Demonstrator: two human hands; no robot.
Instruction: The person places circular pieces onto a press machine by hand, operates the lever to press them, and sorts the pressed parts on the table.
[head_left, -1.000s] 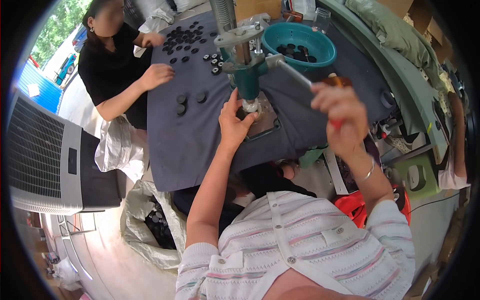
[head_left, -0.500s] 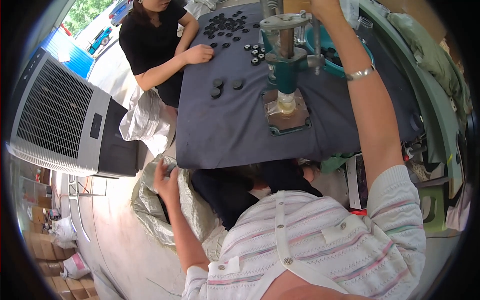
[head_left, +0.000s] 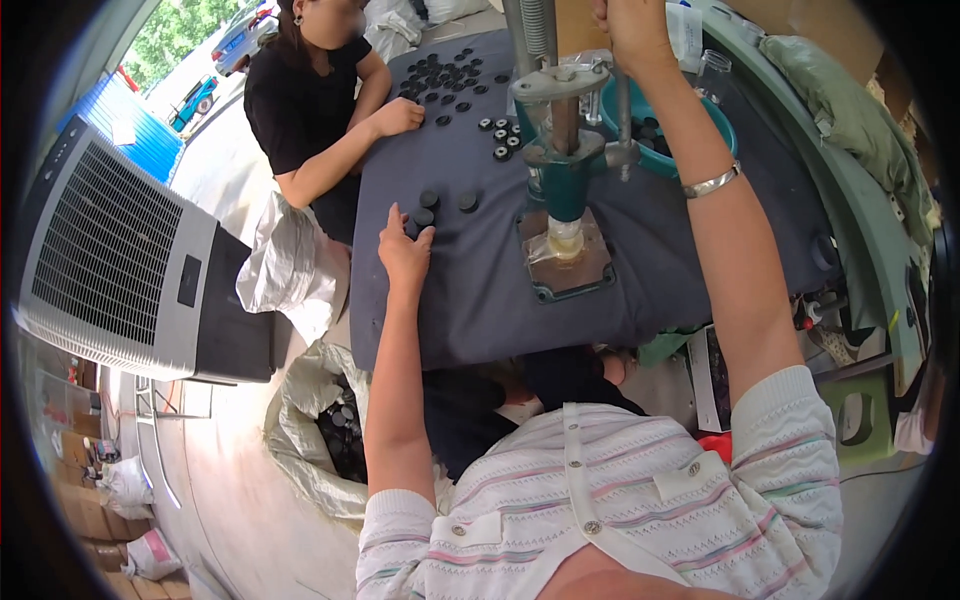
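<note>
Left hand [head_left: 404, 252] off the sack [head_left: 288, 425], now at black discs [head_left: 425, 215]

Foliage [head_left: 190, 38]: bright daylight, ten o'clock.
Floor [head_left: 225, 450]: pale glare, eight o'clock.
Tablecloth [head_left: 480, 310]: evenly lit, soft fold shadows.
Cooler [head_left: 110, 240]: edges bowed by fisheye distortion, nine o'clock.

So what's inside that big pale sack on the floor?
Dark, round pieces show through the opening of the pale sack. Whatever lies deeper is hidden beneath them and by the sack's walls, and the person's left forearm covers its right edge.
</note>
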